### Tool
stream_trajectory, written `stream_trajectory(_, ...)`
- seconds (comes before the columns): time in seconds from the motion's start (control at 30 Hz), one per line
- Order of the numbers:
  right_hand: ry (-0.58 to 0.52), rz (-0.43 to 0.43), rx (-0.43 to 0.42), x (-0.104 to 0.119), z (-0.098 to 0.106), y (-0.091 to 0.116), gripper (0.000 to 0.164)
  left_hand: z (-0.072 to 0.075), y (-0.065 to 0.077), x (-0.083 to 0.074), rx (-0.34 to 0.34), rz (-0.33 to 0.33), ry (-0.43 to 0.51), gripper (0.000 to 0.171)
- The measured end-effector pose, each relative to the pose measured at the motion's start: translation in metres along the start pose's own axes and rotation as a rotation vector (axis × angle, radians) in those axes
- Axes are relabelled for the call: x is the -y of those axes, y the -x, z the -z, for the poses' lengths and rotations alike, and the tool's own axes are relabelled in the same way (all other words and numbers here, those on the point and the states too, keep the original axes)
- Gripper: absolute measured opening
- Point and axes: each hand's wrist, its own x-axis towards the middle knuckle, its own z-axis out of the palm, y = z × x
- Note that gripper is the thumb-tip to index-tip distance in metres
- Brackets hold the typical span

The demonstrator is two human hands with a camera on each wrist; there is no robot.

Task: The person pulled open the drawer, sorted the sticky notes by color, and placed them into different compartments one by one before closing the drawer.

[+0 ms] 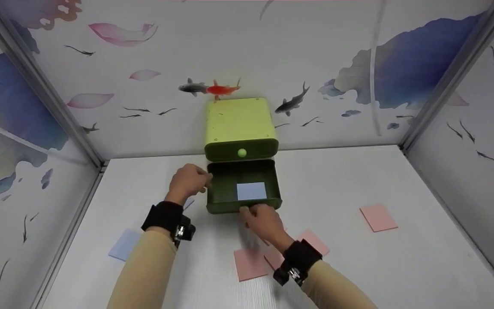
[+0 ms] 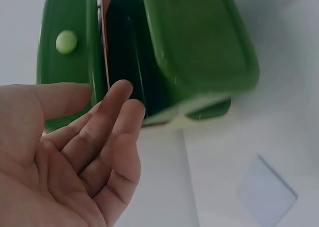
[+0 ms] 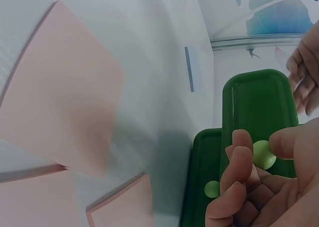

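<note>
A small chest of drawers (image 1: 241,120) with a yellow-green top and dark green fronts stands against the back wall. Below its top drawer front (image 1: 225,152), another drawer (image 1: 217,208) is pulled out, holding a thin blue square (image 1: 251,191). My right hand (image 1: 266,221) is at this drawer's front; in the right wrist view, thumb and fingers pinch its round light-green knob (image 3: 264,155). Beside the drawer's left edge is my left hand (image 1: 192,180). Its fingers (image 2: 124,157) are loosely bent with nothing between them; whether they touch the drawer I cannot tell.
Several thin pink squares (image 1: 250,264) lie on the white table (image 1: 337,180) in front of and under my right arm. One pink square (image 1: 378,217) is apart at the right. A blue square (image 1: 125,244) lies at the left, partly behind my left forearm. Patterned walls (image 1: 337,51) enclose the table.
</note>
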Motion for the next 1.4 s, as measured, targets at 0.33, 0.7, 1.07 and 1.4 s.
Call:
stream_trajectory(0.33, 0.010, 0.049, -0.009, -0.002, 0.000, 0.001, 0.047, 0.022, -0.001, 0.051, -0.001, 0.090, -0.040, 0.039)
stream_trajectory(0.7, -0.004, 0.033, -0.006, -0.002, -0.003, -0.001, 0.045, 0.005, -0.011, 0.098, -0.009, 0.181, -0.072, 0.045)
stream_trajectory(1.07, -0.007, 0.035, -0.015, -0.003, -0.002, 0.002, 0.048, -0.017, -0.023, 0.130, -0.010, 0.236, -0.102, 0.065)
stream_trajectory(1.4, -0.014, 0.032, -0.015, -0.004, -0.001, 0.000, 0.047, -0.038, -0.029, 0.147, -0.050, 0.184, -0.139, 0.078)
